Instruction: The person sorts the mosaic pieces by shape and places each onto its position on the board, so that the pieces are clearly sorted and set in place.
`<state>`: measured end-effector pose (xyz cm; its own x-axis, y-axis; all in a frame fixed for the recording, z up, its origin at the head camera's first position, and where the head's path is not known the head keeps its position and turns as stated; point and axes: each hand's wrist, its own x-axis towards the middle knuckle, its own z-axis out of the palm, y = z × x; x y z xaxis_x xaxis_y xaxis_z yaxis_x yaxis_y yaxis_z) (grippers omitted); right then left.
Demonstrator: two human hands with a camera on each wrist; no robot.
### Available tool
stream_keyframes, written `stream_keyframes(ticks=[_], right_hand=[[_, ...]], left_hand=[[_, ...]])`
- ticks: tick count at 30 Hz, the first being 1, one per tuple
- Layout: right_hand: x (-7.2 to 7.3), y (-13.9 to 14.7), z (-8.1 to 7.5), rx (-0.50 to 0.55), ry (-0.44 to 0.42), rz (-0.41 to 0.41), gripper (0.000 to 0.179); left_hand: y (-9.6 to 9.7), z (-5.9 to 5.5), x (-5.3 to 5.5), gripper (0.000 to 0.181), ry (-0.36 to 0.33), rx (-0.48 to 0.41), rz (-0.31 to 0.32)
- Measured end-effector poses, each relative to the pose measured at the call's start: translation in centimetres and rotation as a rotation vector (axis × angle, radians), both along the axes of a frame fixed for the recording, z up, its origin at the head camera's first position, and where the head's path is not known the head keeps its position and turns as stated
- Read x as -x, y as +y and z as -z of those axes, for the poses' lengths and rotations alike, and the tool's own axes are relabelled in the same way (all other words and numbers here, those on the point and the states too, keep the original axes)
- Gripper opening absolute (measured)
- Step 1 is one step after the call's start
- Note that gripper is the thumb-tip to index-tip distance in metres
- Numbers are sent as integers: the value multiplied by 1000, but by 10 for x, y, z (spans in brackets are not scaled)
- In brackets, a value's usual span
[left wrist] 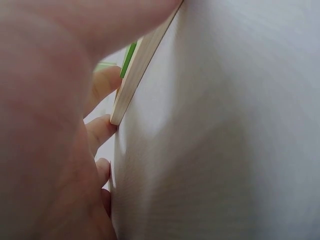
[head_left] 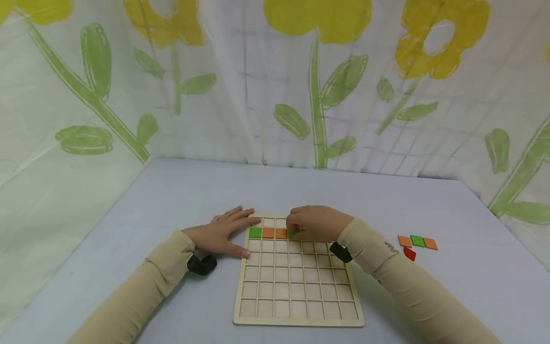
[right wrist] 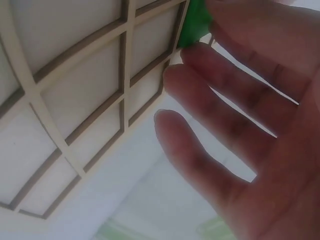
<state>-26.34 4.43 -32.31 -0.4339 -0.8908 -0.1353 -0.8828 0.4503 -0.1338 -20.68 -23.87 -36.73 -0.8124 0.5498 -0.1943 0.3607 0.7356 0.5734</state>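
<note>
A wooden grid board (head_left: 297, 322) lies on the table. In its second row from the far edge sit a green square tile (head_left: 255, 232) and two orange square tiles (head_left: 268, 232), side by side from the left. My right hand (head_left: 320, 223) is over the cell after them, thumb and index finger pinching another green tile (right wrist: 194, 25) at that cell; the other fingers are bent loosely in the right wrist view. My left hand (head_left: 219, 234) rests with fingers spread along the board's upper left edge, thumb at its side and a fingertip over the corner cell.
To the right of the board lie two loose orange tiles (head_left: 430, 243), a green tile (head_left: 417, 240) between them, and a red piece (head_left: 410, 253) just in front. A curtain with painted flowers (head_left: 319, 95) hangs behind the table's far edge.
</note>
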Motion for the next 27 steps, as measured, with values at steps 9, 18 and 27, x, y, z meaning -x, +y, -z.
stream_keyframes(ticks=[9, 18, 27], right_hand=[[0, 2, 0, 26, -47, 14, 9], [0, 9, 5, 46, -20, 5, 8], [-7, 47, -10, 60, 38, 113, 10]], left_hand=[[0, 1, 0, 84, 1, -8, 0], [1, -1, 0, 84, 7, -13, 8], [-1, 0, -1, 86, 4, -13, 9]])
